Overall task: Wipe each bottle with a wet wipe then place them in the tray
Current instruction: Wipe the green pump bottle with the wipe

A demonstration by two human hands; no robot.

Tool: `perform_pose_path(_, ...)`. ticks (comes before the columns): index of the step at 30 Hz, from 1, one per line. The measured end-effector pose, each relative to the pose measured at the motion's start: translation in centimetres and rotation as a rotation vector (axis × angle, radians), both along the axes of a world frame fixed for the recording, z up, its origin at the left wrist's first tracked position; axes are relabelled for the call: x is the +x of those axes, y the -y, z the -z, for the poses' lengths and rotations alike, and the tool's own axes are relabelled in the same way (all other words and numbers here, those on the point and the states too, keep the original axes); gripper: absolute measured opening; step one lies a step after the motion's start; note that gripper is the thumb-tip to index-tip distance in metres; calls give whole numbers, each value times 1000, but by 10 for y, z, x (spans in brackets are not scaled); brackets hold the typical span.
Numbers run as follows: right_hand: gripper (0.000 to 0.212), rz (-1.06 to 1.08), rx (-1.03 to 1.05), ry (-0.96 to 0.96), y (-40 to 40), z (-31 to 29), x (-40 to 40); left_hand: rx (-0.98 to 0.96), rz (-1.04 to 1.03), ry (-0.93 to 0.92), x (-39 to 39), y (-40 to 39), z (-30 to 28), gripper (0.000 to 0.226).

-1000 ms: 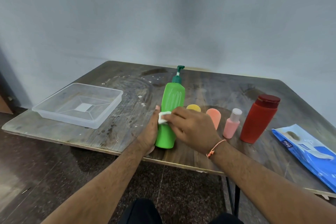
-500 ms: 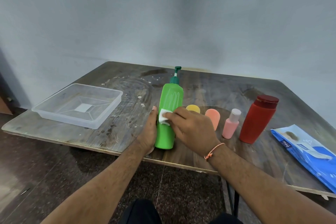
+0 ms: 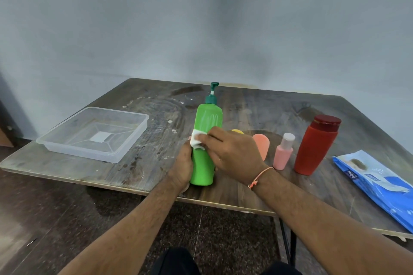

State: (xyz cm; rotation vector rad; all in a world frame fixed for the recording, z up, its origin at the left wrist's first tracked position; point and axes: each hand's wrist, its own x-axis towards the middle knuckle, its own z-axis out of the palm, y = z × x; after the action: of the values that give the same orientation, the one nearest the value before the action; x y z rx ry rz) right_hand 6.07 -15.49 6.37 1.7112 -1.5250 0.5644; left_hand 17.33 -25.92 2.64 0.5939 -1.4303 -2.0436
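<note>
While the green pump bottle (image 3: 206, 147) is being steadied upright near the front edge of the table (image 3: 143, 176), just below the view's centre, its body is being wiped: this is judged to be the wiping step on the first bottle. The bottle's lower half is being gripped from 9 o'clock by the left hand (image 3: 182, 164), fingers curled round it. A folded wet wipe (image 3: 197, 140) is being pinched against the bottle's middle by the right hand (image 3: 232, 155). Compared with half a second ago, the wipe is being worked at much the same height, with the bottle standing slightly straighter. Towards 3 o'clock, a peach bottle (image 3: 261, 145), a small pink bottle (image 3: 282, 154), a red bottle (image 3: 315, 145) and the blue wipes packet (image 3: 377, 185) are being left untouched; a yellow cap (image 3: 237, 131) is mostly hidden. At 10 o'clock, the clear tray (image 3: 131, 138) is waiting without bottles. Next, the remaining surfaces would need covering before the bottle is carried across to the tray.
</note>
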Motion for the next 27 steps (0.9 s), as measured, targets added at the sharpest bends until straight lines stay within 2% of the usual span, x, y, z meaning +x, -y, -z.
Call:
perform_pose_path(4, 27, -67, 70, 39, -5, 12, 2, -30, -12, -2, 3, 3, 1, 45)
perform_pose_path(8, 22, -146, 172, -77, -20, 21, -6, -90, -16, 25, 4, 0, -1, 47)
perform_pose_path(15, 28, -1, -29, 53, 4, -2, -9, -44, 5, 23, 1, -1, 0, 62)
perform_pose_path(18, 30, -61, 32, 50, 6, 2, -3, -24, -46, 5, 1, -1, 1, 53)
perform_pose_path(22, 25, -107, 133, -87, -8, 10, -9, -88, -19, -14, 4, -3, -2, 39)
perform_pose_path(24, 23, -77, 89, -109, -9, 7, -15, -75, 17, 29, 4, -3, -5, 46)
perform_pose_path(27, 28, 14, -5, -12, 2, -4, -17, -37, 35, 35, 3, -1, -1, 66)
